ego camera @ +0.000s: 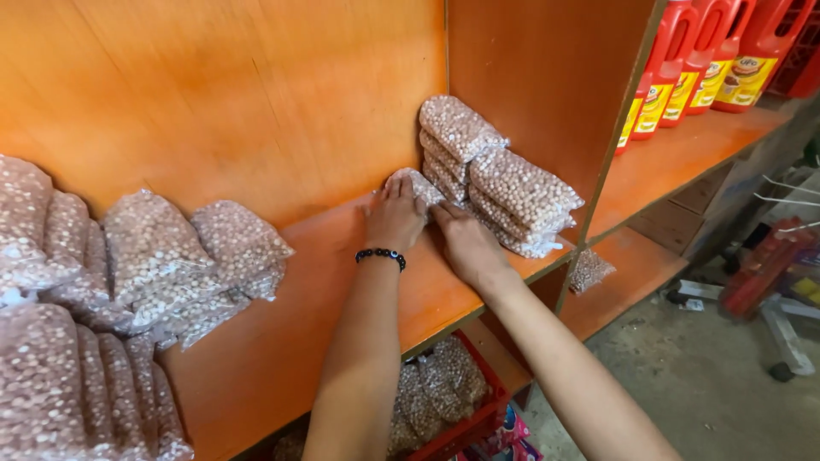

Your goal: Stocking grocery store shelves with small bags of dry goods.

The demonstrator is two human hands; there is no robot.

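On an orange wooden shelf (282, 341), both my hands press on one clear bag of pale round nuts (416, 183) lying flat near the back wall. My left hand (394, 217), with a black bead bracelet at the wrist, covers the bag's left side. My right hand (465, 242) lies at its right edge, fingers toward the bag. Right beside it stand two stacks of the same bags (500, 175), against the shelf's upright divider.
A large heap of similar bags (128, 282) fills the shelf's left end. Red jugs with yellow labels (709, 60) stand in the compartment to the right. A red crate of bags (444, 397) sits below; one loose bag (589, 269) lies on the lower right shelf.
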